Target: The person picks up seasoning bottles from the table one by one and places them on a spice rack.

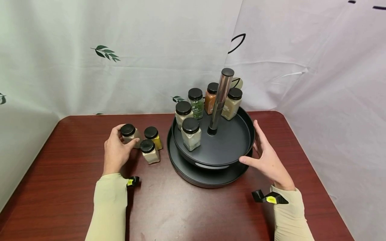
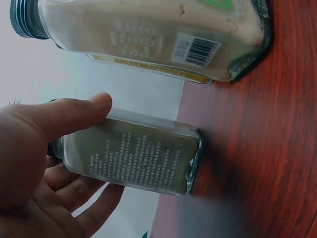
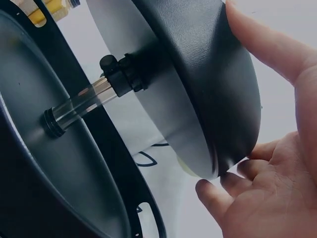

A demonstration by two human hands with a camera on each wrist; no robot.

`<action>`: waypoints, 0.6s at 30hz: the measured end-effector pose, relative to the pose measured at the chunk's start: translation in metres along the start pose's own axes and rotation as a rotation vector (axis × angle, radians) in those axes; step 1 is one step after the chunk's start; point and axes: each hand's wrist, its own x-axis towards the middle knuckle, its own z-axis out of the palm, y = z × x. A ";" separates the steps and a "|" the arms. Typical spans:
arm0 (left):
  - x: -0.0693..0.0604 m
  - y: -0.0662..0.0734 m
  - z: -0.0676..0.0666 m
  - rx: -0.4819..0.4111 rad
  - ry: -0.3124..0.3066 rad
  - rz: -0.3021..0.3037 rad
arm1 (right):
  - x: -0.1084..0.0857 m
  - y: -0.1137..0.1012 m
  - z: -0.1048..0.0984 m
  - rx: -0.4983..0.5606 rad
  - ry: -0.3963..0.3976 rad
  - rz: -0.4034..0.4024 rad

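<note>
Jar [image 1: 132, 136] was grasped by the left hand [image 1: 117, 152], print [image 2: 138, 157] illegible; right hand [image 1: 269, 162] gripped the upper tray [image 1: 225, 144], fingers [image 3: 216, 202] partly hidden in the head view.

On the table [image 1: 60, 187] we see the lower tray [image 1: 208, 180]; above it, the upper tray [image 1: 230, 142] has five jars [image 1: 191, 138] at its left and back, and the right hand [image 1: 269, 163] at its right. Left of these, we find one jar [image 1: 130, 134] in the left hand [image 1: 117, 154], near a front jar [image 1: 150, 155] standing before a back jar [image 1: 157, 142].
</note>
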 end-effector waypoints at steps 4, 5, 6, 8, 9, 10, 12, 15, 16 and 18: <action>0.000 0.001 0.000 0.020 0.011 0.001 | -0.001 0.000 0.000 -0.031 0.005 0.000; 0.000 0.001 0.000 0.026 0.012 0.001 | -0.001 -0.001 0.000 -0.039 0.006 -0.002; -0.001 0.001 0.000 0.031 0.014 0.000 | -0.001 -0.001 -0.001 -0.047 0.006 -0.003; -0.001 0.001 0.000 0.033 0.019 0.001 | -0.001 -0.001 -0.001 -0.057 0.007 -0.004; -0.001 0.002 -0.001 0.035 0.022 0.002 | -0.002 -0.002 -0.002 -0.062 0.005 -0.004; -0.002 0.002 -0.001 0.035 0.025 0.003 | -0.002 -0.002 -0.003 -0.068 0.005 -0.004; -0.003 0.003 -0.002 0.030 0.030 0.002 | -0.002 -0.003 -0.004 -0.074 0.002 -0.006; -0.004 0.005 -0.005 0.021 0.043 0.006 | -0.003 -0.004 -0.006 -0.104 0.003 -0.015; -0.004 0.006 -0.006 0.018 0.046 0.009 | -0.003 -0.004 -0.007 -0.115 0.007 -0.023; -0.005 0.008 -0.008 0.009 0.058 0.016 | -0.004 -0.003 -0.008 -0.126 0.014 -0.036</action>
